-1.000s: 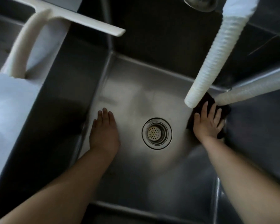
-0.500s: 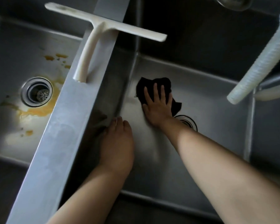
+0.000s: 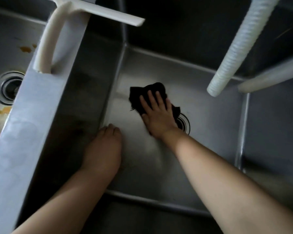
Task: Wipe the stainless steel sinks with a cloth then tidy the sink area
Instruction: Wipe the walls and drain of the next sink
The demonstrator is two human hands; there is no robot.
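Observation:
A deep stainless steel sink (image 3: pixel 210 125) fills the middle of the head view. My right hand (image 3: pixel 156 114) presses a black cloth (image 3: pixel 139 95) flat against the sink floor, left of the drain (image 3: pixel 184 123), which the hand and cloth half cover. Fingers together, my left hand (image 3: pixel 105 149) rests palm down on the floor by the sink's left wall and holds nothing. A second sink (image 3: pixel 8 48) lies at the left, with orange stains (image 3: pixel 26 48) near its drain (image 3: pixel 8 86).
A white squeegee (image 3: pixel 57 27) lies on the steel divider (image 3: pixel 29 125) between the two sinks. A white corrugated hose (image 3: pixel 238 46) hangs over the right side of the middle sink. Another pale tube (image 3: pixel 271 75) crosses the right rim.
My right hand has swept the cloth from the sink's right wall across the drain to the left part of the floor. My left hand has stayed planted by the left wall.

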